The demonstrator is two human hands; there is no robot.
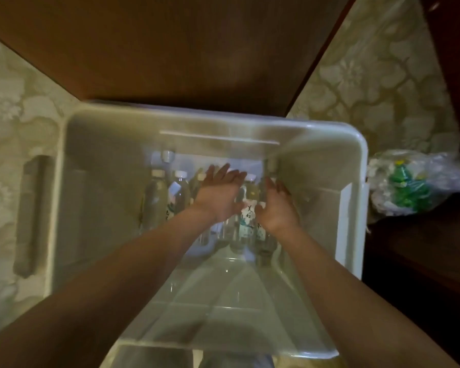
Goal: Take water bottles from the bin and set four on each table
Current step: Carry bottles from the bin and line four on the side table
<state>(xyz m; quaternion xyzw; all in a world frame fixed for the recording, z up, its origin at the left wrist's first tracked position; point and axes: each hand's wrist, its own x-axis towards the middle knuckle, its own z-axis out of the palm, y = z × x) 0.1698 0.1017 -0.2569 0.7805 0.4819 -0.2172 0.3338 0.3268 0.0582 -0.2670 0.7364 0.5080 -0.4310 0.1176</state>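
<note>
A deep translucent plastic bin (329, 160) stands on the floor below me. Several clear water bottles (157, 197) with white caps and printed labels lie side by side on its bottom. Both my arms reach down into it. My left hand (221, 192) hovers over the middle bottles with its fingers straight and holds nothing. My right hand (275, 205) is over the rightmost bottles, fingers lowered around one bottle (247, 216); the blur hides whether they grip it.
A dark wooden piece of furniture (183, 49) stands behind the bin. A crumpled clear plastic bag (414, 181) with green items lies to the right. Pale flower-patterned carpet (16, 107) surrounds the bin. A handle slot (29, 216) shows on the bin's left side.
</note>
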